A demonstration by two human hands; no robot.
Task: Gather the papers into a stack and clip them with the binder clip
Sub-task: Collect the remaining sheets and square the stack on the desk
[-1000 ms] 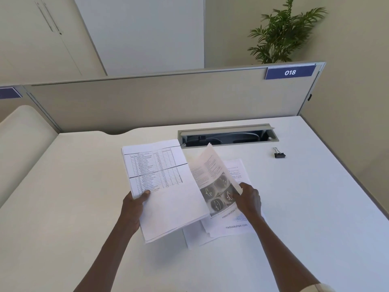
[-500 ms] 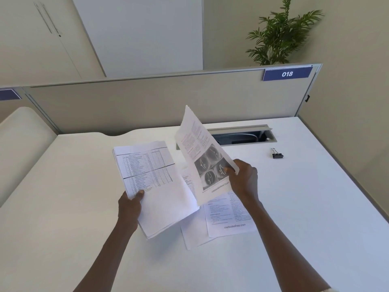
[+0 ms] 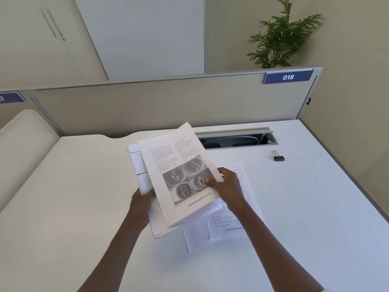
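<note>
A page printed with four grey eye pictures (image 3: 181, 171) lies on top of a sheet with a table (image 3: 140, 165), both held above the white desk. My left hand (image 3: 141, 205) grips the left edge of this small stack from below. My right hand (image 3: 226, 184) pinches the picture page at its right edge, thumb on the print. More printed sheets (image 3: 229, 224) lie flat on the desk under my right wrist, partly hidden. A black binder clip (image 3: 279, 158) sits alone on the desk at the right, well away from both hands.
An open cable tray (image 3: 235, 140) is sunk into the desk (image 3: 315, 207) behind the papers. A beige partition with a blue "018" tag (image 3: 288, 77) closes the far edge. A plant (image 3: 282, 41) stands behind it. A padded seat (image 3: 23, 148) is on the left.
My right hand swung the picture page left and laid it over the table sheet in my left hand. The left hand's stack shifted slightly right to meet it.
</note>
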